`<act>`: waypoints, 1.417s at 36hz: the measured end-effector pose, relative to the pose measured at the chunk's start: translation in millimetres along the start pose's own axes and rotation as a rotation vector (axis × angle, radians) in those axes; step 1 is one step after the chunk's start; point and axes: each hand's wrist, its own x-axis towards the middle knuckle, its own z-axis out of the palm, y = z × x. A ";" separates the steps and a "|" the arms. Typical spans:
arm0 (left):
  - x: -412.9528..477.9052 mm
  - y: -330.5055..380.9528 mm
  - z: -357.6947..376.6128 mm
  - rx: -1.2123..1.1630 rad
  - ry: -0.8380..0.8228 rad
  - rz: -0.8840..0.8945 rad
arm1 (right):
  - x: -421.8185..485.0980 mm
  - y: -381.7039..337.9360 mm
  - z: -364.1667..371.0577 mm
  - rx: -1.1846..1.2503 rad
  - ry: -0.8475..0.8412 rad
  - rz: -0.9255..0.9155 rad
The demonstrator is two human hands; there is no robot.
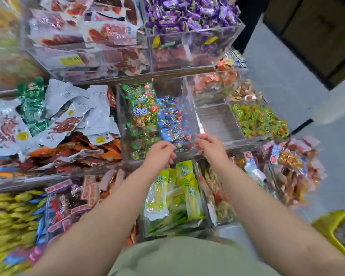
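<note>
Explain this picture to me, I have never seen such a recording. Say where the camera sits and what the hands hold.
No machine here: a person wears one wide-angle camera on the head, looking forward and down at their own bare arms. The left hand and the right hand reach to the front edge of a clear bin on a shop display. In it lie green packets and blue packets. Both hands' fingers are curled there; blur hides whether they grip anything. Around stand more bins of wrapped snacks, such as purple sweets above and yellow-green packets below.
</note>
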 end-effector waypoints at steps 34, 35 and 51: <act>-127.9 -174.8 229.6 0.912 -0.746 -0.347 | -427.5 317.0 -211.5 0.497 0.763 0.999; -132.2 -175.4 243.0 0.940 -0.755 -0.330 | -431.1 317.0 -224.9 0.481 0.762 0.997; -155.7 -144.5 398.7 1.049 -0.796 -0.239 | -442.4 338.7 -337.2 0.583 0.669 1.071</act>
